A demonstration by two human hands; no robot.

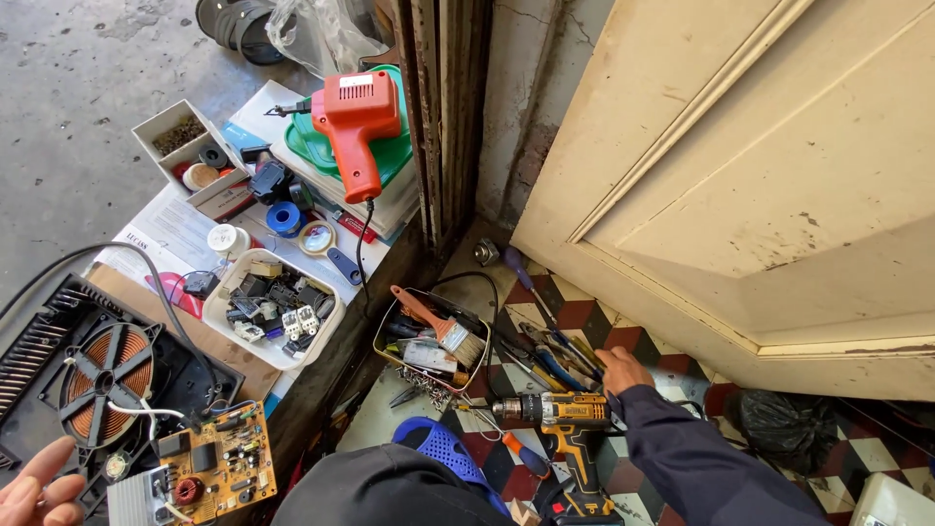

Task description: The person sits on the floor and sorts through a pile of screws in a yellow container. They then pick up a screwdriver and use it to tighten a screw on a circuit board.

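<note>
My right hand (621, 371), in a dark sleeve, reaches down to a heap of screwdrivers and pliers (550, 353) on the chequered floor tiles; its fingers rest among the handles and what they grip is hidden. Just below that hand lies a yellow and black cordless drill (567, 426). My left hand (37, 487) shows at the bottom left corner, fingers apart and holding nothing, beside a yellow circuit board (216, 470) and a copper induction coil (107, 372) in an opened black housing.
A low work surface holds an orange soldering gun (356, 125), a white tray of small parts (276, 308), tape rolls and a cardboard box (190, 151). A tin with a paintbrush (431, 339) sits on the floor. A cream door (760, 195) stands on the right, a blue sandal (443, 450) below.
</note>
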